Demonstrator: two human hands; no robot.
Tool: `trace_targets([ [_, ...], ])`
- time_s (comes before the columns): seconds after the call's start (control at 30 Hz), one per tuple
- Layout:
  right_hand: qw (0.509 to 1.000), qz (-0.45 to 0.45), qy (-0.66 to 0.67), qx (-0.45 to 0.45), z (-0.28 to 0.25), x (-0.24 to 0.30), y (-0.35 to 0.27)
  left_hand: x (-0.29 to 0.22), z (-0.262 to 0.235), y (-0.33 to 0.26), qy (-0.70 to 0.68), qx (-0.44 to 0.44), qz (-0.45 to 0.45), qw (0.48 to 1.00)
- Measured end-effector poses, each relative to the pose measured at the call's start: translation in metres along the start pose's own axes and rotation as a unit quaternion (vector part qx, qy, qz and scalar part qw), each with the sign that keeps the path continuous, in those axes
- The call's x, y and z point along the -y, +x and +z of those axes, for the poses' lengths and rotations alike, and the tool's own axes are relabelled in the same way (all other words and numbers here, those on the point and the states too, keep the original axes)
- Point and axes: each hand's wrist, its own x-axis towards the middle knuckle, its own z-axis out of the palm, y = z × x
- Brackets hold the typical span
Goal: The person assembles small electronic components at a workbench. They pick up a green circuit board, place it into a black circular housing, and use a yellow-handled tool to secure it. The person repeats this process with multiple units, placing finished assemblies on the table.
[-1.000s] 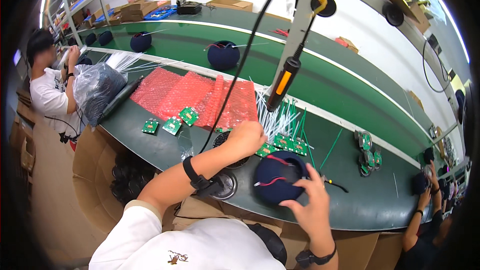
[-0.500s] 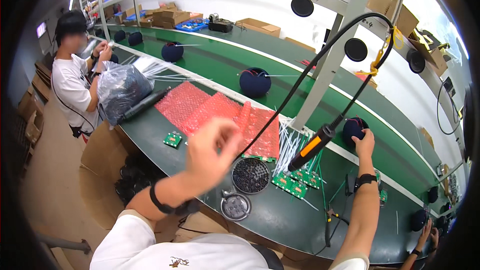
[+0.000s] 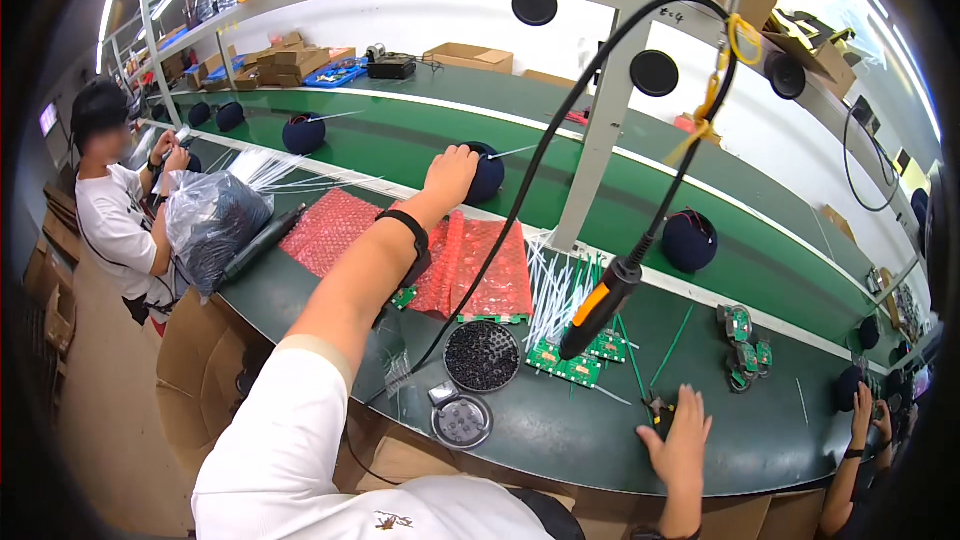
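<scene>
My left hand (image 3: pixel 452 176) reaches over to a navy fabric ball (image 3: pixel 487 178) on the green conveyor, its fingers curled round the ball's near left side. A thin white stick pokes up from the top of this ball. Close to the bench's front edge, my right hand (image 3: pixel 683 442) is spread with nothing in it, just right of a pair of small cutters (image 3: pixel 655 412) with dark and yellow handles. Another navy ball (image 3: pixel 690 240), open at the top with red wires showing, rests on the conveyor at the right.
A black and orange tool (image 3: pixel 600 308) hangs from a cable over green circuit boards (image 3: pixel 565 365) and white ties (image 3: pixel 552 290). A dish of black screws (image 3: pixel 481 356), red bubble wrap (image 3: pixel 495 265) and round green modules (image 3: pixel 740 345) lie about. Co-workers sit at left and right.
My left hand has gone from above the bubble wrap to the middle ball. My right hand has let go of the right-hand ball and come back beside the cutters. The view has shifted.
</scene>
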Motion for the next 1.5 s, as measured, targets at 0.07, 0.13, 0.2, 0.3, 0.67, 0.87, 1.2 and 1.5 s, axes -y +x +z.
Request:
trace_targets([
  [0.07, 0.999, 0.005, -0.013, -0.035, 0.014, -0.001, -0.017, 0.0, -0.013, -0.004, 0.041, 0.0, 0.028, 0.999],
  [0.13, 0.996, 0.007, -0.04, -0.074, 0.025, -0.005, -0.023, 0.0, -0.04, -0.011, 0.034, 0.026, -0.012, 0.999],
  [0.2, 0.988, 0.018, 0.071, -0.136, 0.031, -0.013, -0.024, 0.003, -0.079, -0.036, -0.041, -0.078, -0.06, 0.994],
  [0.3, 0.949, 0.043, 0.197, -0.244, 0.033, -0.034, -0.028, 0.011, -0.165, -0.101, -0.144, -0.147, -0.054, 0.977],
  [0.67, 0.857, 0.143, 0.455, -0.195, 0.022, -0.044, -0.03, -0.16, -0.293, -0.288, -0.415, 0.205, 0.252, 0.85],
  [0.87, 0.836, 0.222, 0.43, -0.26, 0.001, -0.024, -0.071, -0.23, -0.242, -0.249, -0.326, 0.233, 0.37, 0.838],
  [1.2, 0.925, 0.041, 0.372, -0.068, -0.014, 0.055, -0.109, -0.274, -0.22, -0.224, -0.377, 0.32, 0.319, 0.809],
  [1.5, 0.921, 0.028, 0.384, -0.062, -0.006, 0.068, -0.084, -0.27, -0.214, -0.226, -0.44, 0.295, 0.306, 0.791],
])
